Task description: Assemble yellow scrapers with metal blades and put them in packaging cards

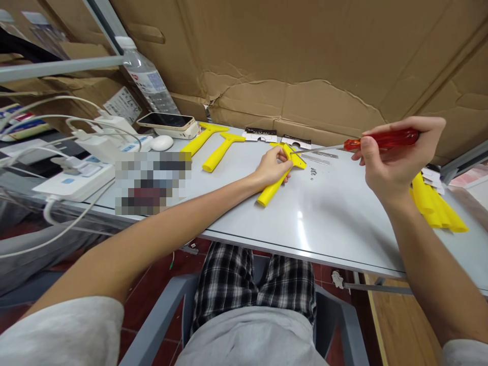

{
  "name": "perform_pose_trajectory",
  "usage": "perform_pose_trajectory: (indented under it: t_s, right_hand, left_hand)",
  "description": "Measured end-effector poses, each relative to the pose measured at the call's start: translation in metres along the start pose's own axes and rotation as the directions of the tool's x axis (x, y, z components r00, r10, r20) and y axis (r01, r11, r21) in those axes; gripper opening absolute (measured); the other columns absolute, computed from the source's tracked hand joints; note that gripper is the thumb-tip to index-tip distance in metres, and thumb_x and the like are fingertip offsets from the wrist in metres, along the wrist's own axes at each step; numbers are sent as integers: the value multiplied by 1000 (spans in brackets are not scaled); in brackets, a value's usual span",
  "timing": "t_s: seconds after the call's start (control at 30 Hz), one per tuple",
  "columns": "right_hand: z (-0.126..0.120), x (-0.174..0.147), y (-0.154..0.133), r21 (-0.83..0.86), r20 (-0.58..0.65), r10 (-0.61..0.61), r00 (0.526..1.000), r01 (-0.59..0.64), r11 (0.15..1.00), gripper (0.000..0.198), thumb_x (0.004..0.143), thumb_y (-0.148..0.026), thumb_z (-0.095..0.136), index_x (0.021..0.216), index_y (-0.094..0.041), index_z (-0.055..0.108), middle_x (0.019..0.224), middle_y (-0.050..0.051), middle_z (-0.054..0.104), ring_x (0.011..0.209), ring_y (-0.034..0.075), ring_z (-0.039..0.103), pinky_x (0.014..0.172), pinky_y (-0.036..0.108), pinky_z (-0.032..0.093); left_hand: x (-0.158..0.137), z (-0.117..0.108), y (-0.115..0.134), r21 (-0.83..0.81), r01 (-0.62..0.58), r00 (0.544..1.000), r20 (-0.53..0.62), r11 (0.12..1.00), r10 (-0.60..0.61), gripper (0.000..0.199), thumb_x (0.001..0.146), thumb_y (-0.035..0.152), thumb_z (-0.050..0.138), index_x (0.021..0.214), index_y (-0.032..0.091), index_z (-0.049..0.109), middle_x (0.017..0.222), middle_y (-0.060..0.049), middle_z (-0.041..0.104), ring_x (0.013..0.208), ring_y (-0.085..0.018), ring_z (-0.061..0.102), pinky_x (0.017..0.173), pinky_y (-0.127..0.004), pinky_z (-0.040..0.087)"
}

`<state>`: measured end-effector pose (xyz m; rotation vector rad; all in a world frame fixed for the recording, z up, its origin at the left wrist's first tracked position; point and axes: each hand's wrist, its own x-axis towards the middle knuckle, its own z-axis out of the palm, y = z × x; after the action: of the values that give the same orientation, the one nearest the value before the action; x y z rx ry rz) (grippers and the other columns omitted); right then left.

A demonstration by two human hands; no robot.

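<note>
At a bench (339, 223), a person's left hand (271, 166) grips a yellow scraper (271, 192) while the right hand (398, 157), at 3 o'clock, holds a red screwdriver (396, 138), tip at the scraper's head. Small screws (313, 173) lie between. A power strip (57, 187) sits at 9 o'clock, yellow handles (438, 206) at 3.

The scrapers (270, 191) are yellow, the screwdriver handle (396, 138) red, the legwear (229, 277) black-and-white plaid.

- From here I see one head-worn camera, facing twelve o'clock and down.
- It looks closely over the tabletop (331, 239), cardboard (324, 46) at twelve, lap (224, 274) at six.
</note>
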<state>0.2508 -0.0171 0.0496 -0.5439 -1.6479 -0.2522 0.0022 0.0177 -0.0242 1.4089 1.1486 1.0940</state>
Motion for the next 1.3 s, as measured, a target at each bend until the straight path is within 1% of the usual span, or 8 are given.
perform_pose_trajectory:
  t_s: [0.1, 0.23, 0.53, 0.73, 0.9, 1.03, 1.17, 1.3]
  right_hand:
    - [-1, -1, 4, -66, -59, -8, 998, 5, 998, 43, 83, -34, 82, 103, -16, 49, 97, -3, 52, 65, 2, 67, 48, 12, 50]
    - [-1, 0, 7, -55, -74, -41, 996, 37, 998, 38, 87, -38, 74, 110, -18, 50, 103, 1, 55, 75, 4, 67, 56, 17, 54]
    - [-6, 0, 12, -95, -77, -73, 994, 66, 993, 40, 83, -45, 74, 103, -16, 55, 97, 0, 53, 69, 1, 56, 56, 17, 44]
    - [-11, 5, 9, -87, 34, -17, 999, 20, 996, 40, 82, -41, 75, 110, -19, 57, 107, 0, 56, 54, -6, 38, 42, 13, 28]
    - [-12, 6, 3, 183, 202, 39, 979, -77, 980, 50, 83, -38, 75, 123, -25, 49, 96, -1, 60, 69, 5, 63, 48, 17, 47]
    - [-14, 7, -7, 166, 322, 142, 936, -203, 965, 47, 89, -39, 71, 127, -27, 46, 109, 1, 70, 71, 8, 67, 48, 19, 52]
    - [-13, 7, -11, 126, 281, 167, 945, -209, 970, 54, 91, -35, 71, 135, -30, 41, 108, 0, 70, 80, 10, 72, 46, 18, 54]
    - [-7, 4, -10, 59, 174, 207, 963, -220, 974, 56, 94, -37, 65, 140, -35, 34, 126, 3, 63, 103, 15, 76, 47, 18, 55]
  left_hand:
    - [0, 0, -1, 5, -6, 1000, 5, 1000, 6, 22, 93, 11, 69, 96, 21, 50, 116, -7, 68, 58, -9, 69, 47, -23, 55]
    - [0, 0, 0, 8, -9, 1000, 10, 1000, 9, 21, 94, 10, 67, 96, 21, 50, 115, -7, 68, 57, -9, 68, 46, -24, 55]
    - [-1, 0, 2, -5, 10, 1000, 4, 1000, -10, 27, 92, 11, 74, 95, 21, 49, 111, -5, 67, 57, -8, 68, 47, -22, 54]
    - [1, 0, -1, 2, 2, 1000, 1, 1000, -2, 27, 92, 11, 74, 94, 22, 49, 109, -5, 68, 57, -9, 68, 46, -22, 54]
    - [0, 0, 0, -2, 14, 1000, -4, 1000, -14, 22, 93, 10, 68, 95, 21, 49, 111, -6, 67, 56, -9, 68, 46, -23, 54]
    - [0, 0, 2, -12, 18, 1000, -6, 1000, -18, 20, 94, 9, 65, 95, 21, 49, 108, -5, 66, 55, -11, 69, 43, -26, 54]
    - [-1, 1, 3, -16, 31, 999, -17, 999, -32, 23, 93, 8, 66, 94, 22, 48, 108, -5, 66, 54, -9, 67, 44, -24, 53]
    - [-2, 2, 5, -7, 14, 1000, -3, 1000, -14, 23, 94, 9, 67, 94, 21, 48, 112, -6, 67, 54, -8, 67, 45, -24, 53]
